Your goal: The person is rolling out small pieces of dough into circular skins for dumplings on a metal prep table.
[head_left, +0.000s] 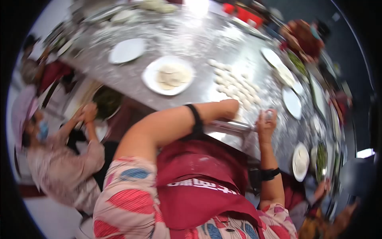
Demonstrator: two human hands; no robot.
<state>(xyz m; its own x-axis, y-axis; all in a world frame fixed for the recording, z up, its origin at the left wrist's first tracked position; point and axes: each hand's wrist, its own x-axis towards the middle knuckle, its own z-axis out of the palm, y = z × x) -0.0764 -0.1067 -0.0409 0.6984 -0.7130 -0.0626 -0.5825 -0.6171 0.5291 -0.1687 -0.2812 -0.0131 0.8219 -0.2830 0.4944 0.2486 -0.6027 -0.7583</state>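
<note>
My left hand (230, 108) is closed in a fist, low over the front edge of the floury metal table (195, 38). What it holds is hidden. To its right, my right hand (266, 121) has curled fingers, with something pale and blurred at them that I cannot make out. A pale bar-like shape (234, 125) lies between the hands at the table edge; it is too smeared to identify. Just beyond both hands lie several small white dough pieces (236, 85) in rows. A white plate (148, 76) with flat pale rounds (173, 75) stands beyond my left forearm.
An empty white plate (126, 51) lies at the back left. White dishes (292, 103) and trays of green filling (321, 159) line the right side. At the left, a masked co-worker (63, 163) works near a bowl of dark greens (106, 102). Other people stand around the table.
</note>
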